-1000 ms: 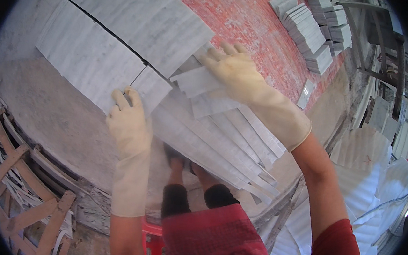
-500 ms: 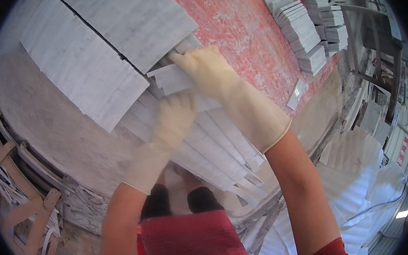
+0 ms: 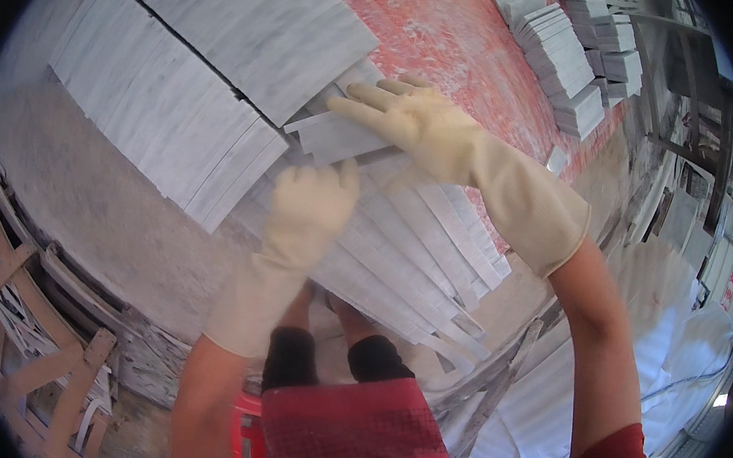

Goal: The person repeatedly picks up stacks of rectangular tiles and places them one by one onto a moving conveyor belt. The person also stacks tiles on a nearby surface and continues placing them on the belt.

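Observation:
Both my hands wear long cream rubber gloves. My right hand (image 3: 415, 124) is open, its fingers stretched out over a short whitish stone strip (image 3: 335, 137); the thumb side is smeared. My left hand (image 3: 312, 200) is curled into a loose fist just on the near side of that strip, slightly blurred; whatever it may hold is hidden. Below and between the hands lies a fanned row of long pale stone strips (image 3: 417, 251). At the upper left, two rows of pale grey strips, a near row (image 3: 151, 97) and a far row (image 3: 245, 22), lie side by side with a dark gap between.
A worn red surface (image 3: 440, 30) stretches beyond the strips. Stacks of cut stone pieces (image 3: 556, 54) stand on it at the upper right. A wooden frame (image 3: 67, 368) holds thin offcuts at lower left. White sheeting (image 3: 533, 418) lies at right, and a red stool (image 3: 248, 437) is beneath me.
My right hand has gone from curled at the strip's far end to stretched open above it. My left hand stays curled nearby. The whole view has shifted slightly.

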The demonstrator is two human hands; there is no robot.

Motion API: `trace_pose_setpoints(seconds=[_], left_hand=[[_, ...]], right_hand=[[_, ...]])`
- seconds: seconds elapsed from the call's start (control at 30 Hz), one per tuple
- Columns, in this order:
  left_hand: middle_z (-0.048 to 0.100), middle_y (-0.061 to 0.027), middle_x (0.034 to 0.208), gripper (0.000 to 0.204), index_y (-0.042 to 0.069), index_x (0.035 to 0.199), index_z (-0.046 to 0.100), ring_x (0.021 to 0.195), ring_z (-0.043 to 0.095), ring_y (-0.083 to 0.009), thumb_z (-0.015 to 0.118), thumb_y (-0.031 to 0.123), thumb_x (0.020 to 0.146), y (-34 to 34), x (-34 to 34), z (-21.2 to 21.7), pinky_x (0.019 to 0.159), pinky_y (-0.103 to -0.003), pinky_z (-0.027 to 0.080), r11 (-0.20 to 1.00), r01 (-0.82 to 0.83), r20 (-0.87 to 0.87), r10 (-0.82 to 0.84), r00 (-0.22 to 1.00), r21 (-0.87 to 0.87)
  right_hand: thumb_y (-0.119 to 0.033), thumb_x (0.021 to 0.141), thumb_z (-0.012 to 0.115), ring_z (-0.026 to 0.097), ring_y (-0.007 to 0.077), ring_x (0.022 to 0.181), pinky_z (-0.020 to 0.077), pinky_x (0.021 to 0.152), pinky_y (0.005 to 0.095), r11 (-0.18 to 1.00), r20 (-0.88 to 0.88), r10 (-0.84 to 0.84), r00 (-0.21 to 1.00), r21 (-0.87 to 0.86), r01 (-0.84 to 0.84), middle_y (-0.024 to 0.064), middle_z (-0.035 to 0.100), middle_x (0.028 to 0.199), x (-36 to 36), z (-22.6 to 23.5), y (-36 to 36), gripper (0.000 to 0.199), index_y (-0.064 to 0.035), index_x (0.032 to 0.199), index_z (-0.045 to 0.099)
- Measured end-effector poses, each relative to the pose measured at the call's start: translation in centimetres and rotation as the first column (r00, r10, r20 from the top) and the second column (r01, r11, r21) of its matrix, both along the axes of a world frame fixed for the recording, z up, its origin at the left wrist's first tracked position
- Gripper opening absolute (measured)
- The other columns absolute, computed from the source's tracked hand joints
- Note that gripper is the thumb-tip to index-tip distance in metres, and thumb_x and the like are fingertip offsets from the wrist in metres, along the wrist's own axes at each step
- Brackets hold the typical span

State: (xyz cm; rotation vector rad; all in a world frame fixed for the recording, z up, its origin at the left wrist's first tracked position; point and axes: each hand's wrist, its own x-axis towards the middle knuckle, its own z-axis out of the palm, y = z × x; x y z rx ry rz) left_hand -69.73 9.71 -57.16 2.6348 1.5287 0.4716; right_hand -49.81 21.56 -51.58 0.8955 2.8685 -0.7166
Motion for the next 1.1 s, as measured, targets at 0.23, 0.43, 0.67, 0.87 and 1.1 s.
trace_pose_setpoints(seconds=[0.23, 0.43, 0.67, 0.87, 1.1], left_hand=[[0.068, -0.0125, 0.1, 0.034, 0.007, 0.117, 0.07, 0.09, 0.066, -0.0318, 0.069, 0.015, 0.085, -1.8, -1.5, 2.7, 0.08, -0.044, 0.053, 0.944, -0.267, 0.126, 0.294, 0.947, -0.194], [0.054, -0.0244, 0.139, 0.064, 0.005, 0.142, 0.053, 0.127, 0.052, -0.0419, 0.076, 0.025, 0.086, -2.1, -6.3, 3.8, 0.107, -0.052, 0.044, 0.776, -0.584, -0.171, 0.559, 0.811, -0.237], [0.05, -0.0227, 0.144, 0.085, 0.009, 0.152, 0.043, 0.126, 0.054, -0.0382, 0.083, 0.024, 0.079, -1.0, -6.4, 3.5, 0.105, -0.051, 0.045, 0.709, -0.639, -0.246, 0.589, 0.769, -0.299], [0.058, -0.0143, 0.128, 0.087, 0.012, 0.149, 0.047, 0.111, 0.06, -0.0336, 0.087, 0.03, 0.073, 0.1, -6.9, 4.1, 0.096, -0.046, 0.048, 0.692, -0.634, -0.391, 0.509, 0.767, -0.344], [0.062, -0.0132, 0.117, 0.089, 0.011, 0.147, 0.047, 0.11, 0.061, -0.0308, 0.088, 0.036, 0.072, 1.0, -6.5, 4.8, 0.102, -0.05, 0.044, 0.685, -0.647, -0.464, 0.478, 0.746, -0.335]], right_hand=[[-0.011, 0.078, 0.074, 0.067, 0.0352, 0.099, 0.0502, 0.093, 0.0491, 0.99, 0.394, -0.117, 0.912, 0.119, 0.076, 0.0117, 0.066, 0.11, -3.1, -1.0, -1.2, 0.086, -0.0169, 0.155, 0.038], [-0.011, 0.075, 0.077, 0.069, 0.0372, 0.096, 0.0542, 0.084, 0.0455, 0.997, 0.379, -0.069, 0.923, 0.064, 0.048, 0.0129, 0.066, 0.11, -3.7, -1.0, -0.3, 0.089, -0.0156, 0.153, 0.036], [-0.014, 0.075, 0.077, 0.068, 0.0388, 0.103, 0.0557, 0.085, 0.0482, 0.989, 0.231, -0.145, 0.962, 0.039, 0.14, 0.0158, 0.066, 0.113, -3.8, -2.6, -0.5, 0.073, -0.0125, 0.142, 0.048], [-0.019, 0.072, 0.081, 0.067, 0.0404, 0.102, 0.053, 0.087, 0.0509, 0.984, 0.258, -0.155, 0.954, -0.048, 0.173, 0.0164, 0.066, 0.112, -3.8, -2.0, -0.3, 0.071, -0.0135, 0.137, 0.052], [-0.019, 0.071, 0.081, 0.068, 0.0384, 0.103, 0.0515, 0.087, 0.052, 0.982, 0.243, -0.154, 0.958, -0.065, 0.175, 0.0151, 0.068, 0.104, -3.8, -2.1, -0.3, 0.068, -0.0133, 0.134, 0.054]])
